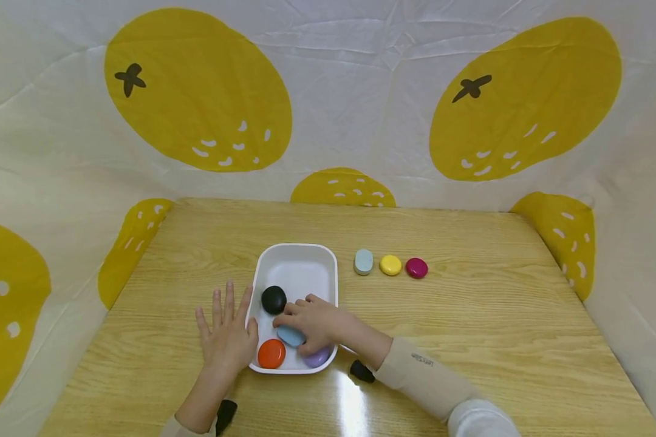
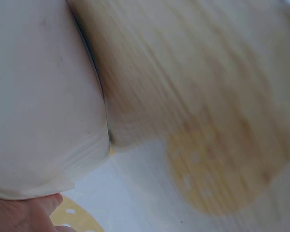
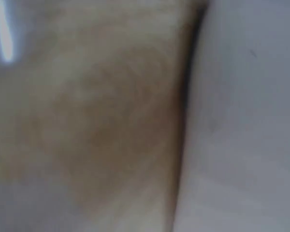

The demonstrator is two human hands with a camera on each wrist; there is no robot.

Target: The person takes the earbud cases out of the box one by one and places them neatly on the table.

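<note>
Light-blue stone (image 1: 291, 335) lies in the white tray (image 1: 297, 258), pinched under the right hand's (image 1: 311, 323) curled fingers (image 1: 284, 322). Left hand (image 1: 226, 337) rests flat on the bench (image 1: 470, 340), fingers (image 1: 229, 301) spread wide, thumb against the tray's edge.

We're looking at a light wooden table (image 1: 470, 340) with a white tray (image 1: 297, 262) sitting near its middle, a little toward the near edge. To the tray's right, toward the far edge, we've got three stones in a row directly on the wood: pale blue (image 1: 363, 261), yellow (image 1: 390, 265) and magenta (image 1: 416, 267). The left hand (image 1: 226, 338) lies flat on the table, touching the tray's left wall.
</note>
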